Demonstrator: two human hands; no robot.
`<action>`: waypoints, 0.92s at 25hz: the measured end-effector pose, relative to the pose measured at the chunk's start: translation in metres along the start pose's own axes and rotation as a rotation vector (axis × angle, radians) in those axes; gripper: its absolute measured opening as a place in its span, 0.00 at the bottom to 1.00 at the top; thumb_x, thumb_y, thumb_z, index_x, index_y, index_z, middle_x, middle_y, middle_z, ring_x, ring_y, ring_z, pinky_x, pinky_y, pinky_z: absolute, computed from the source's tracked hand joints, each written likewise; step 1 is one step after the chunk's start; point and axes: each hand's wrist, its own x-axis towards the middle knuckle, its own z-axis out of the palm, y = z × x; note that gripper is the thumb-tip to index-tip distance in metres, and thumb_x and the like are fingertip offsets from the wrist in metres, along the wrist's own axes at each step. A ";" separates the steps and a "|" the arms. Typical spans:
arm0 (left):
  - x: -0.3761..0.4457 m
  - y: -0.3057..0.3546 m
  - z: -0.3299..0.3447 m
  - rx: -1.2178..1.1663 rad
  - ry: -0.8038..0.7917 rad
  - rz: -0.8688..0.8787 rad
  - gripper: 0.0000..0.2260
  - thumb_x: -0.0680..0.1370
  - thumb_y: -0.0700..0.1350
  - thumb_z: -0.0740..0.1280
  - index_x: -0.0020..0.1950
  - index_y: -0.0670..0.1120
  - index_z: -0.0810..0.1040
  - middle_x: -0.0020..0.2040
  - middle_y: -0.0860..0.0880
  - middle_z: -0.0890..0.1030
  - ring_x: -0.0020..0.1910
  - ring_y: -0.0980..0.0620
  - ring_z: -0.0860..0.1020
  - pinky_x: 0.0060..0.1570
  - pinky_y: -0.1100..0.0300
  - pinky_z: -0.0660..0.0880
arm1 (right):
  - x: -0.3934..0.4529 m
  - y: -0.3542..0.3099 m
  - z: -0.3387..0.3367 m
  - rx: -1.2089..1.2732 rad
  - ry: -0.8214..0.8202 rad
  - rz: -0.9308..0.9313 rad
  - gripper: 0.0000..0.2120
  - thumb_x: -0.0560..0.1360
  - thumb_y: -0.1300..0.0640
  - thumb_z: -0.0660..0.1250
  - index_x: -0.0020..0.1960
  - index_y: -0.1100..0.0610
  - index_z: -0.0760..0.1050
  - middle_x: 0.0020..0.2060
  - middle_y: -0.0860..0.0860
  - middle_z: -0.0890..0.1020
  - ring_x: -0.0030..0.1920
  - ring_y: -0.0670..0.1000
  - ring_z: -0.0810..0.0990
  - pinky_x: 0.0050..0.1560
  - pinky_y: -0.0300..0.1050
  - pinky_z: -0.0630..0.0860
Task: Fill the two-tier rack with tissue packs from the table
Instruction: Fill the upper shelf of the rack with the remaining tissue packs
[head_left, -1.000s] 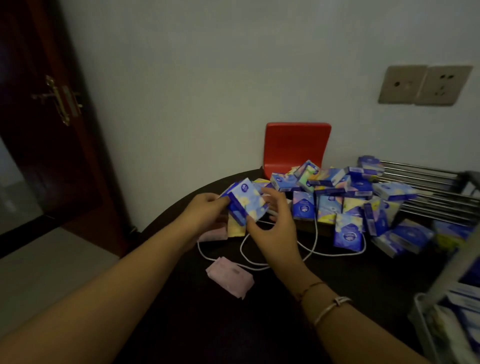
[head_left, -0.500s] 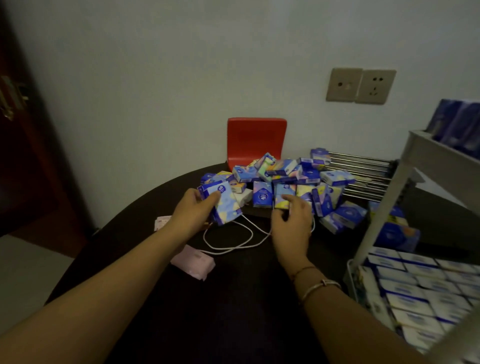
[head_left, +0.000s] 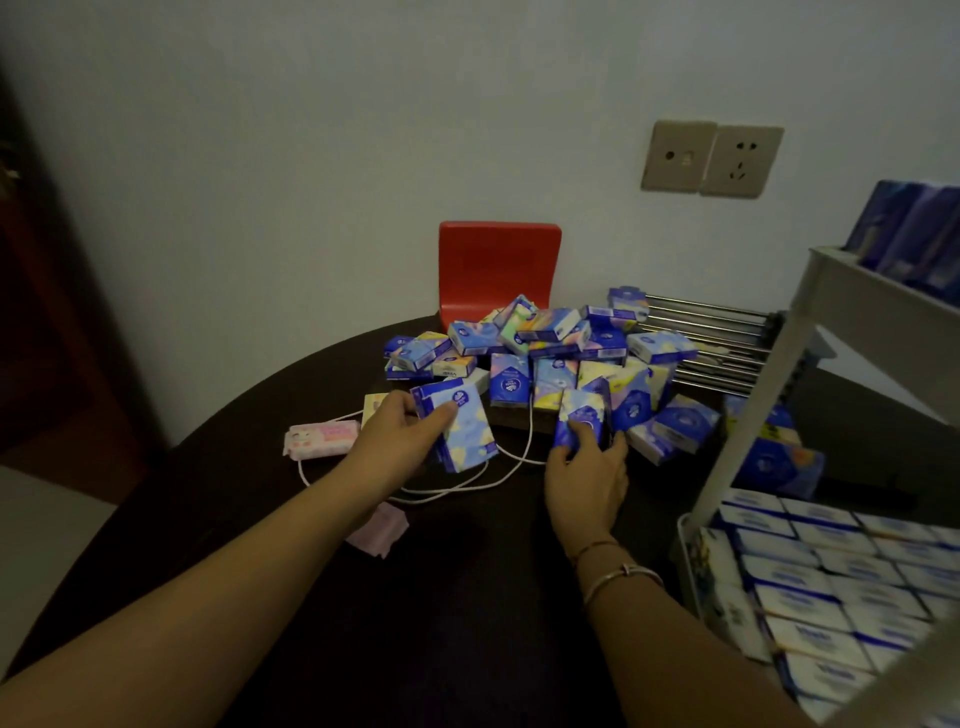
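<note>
A heap of blue and pastel tissue packs (head_left: 550, 353) lies at the back of the dark round table (head_left: 457, 597). My left hand (head_left: 400, 431) grips a small stack of blue packs (head_left: 460, 423) just above the table. My right hand (head_left: 587, 467) pinches one dark blue pack (head_left: 582, 415) at the heap's front edge. The white two-tier rack (head_left: 748, 410) stands at the right. Its lower tier holds rows of packs (head_left: 831, 582), and dark blue packs (head_left: 914, 234) stand on its upper tier.
A white cable (head_left: 498, 467) loops across the table under my hands. A pink packet (head_left: 322, 439) lies at the left and another pink piece (head_left: 379, 530) nearer me. A red chair back (head_left: 498, 270) and a metal wire rack (head_left: 711, 338) stand behind the heap.
My right hand has let go of the stack, moved right to the heap and taken hold of a dark blue pack. My left hand keeps the stack. The view has swung right, showing the rack.
</note>
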 end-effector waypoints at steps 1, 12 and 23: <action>-0.003 -0.001 -0.001 0.007 0.006 0.001 0.15 0.78 0.52 0.63 0.59 0.46 0.68 0.58 0.45 0.77 0.53 0.49 0.78 0.46 0.57 0.77 | 0.000 -0.001 0.000 -0.024 0.003 0.005 0.19 0.78 0.54 0.60 0.68 0.48 0.68 0.72 0.59 0.60 0.71 0.59 0.62 0.71 0.53 0.60; -0.039 0.002 -0.027 0.003 0.042 0.035 0.15 0.77 0.52 0.65 0.61 0.47 0.68 0.54 0.46 0.78 0.52 0.48 0.80 0.55 0.48 0.78 | 0.001 -0.021 -0.015 0.390 0.115 0.165 0.15 0.70 0.63 0.68 0.53 0.56 0.67 0.59 0.59 0.74 0.61 0.61 0.71 0.62 0.55 0.70; -0.155 0.099 -0.030 -0.425 -0.146 0.395 0.13 0.81 0.40 0.55 0.65 0.44 0.70 0.58 0.38 0.79 0.51 0.41 0.81 0.49 0.45 0.78 | -0.089 -0.125 -0.201 0.855 -0.113 -0.581 0.12 0.72 0.62 0.71 0.51 0.53 0.71 0.48 0.52 0.81 0.49 0.48 0.80 0.45 0.38 0.78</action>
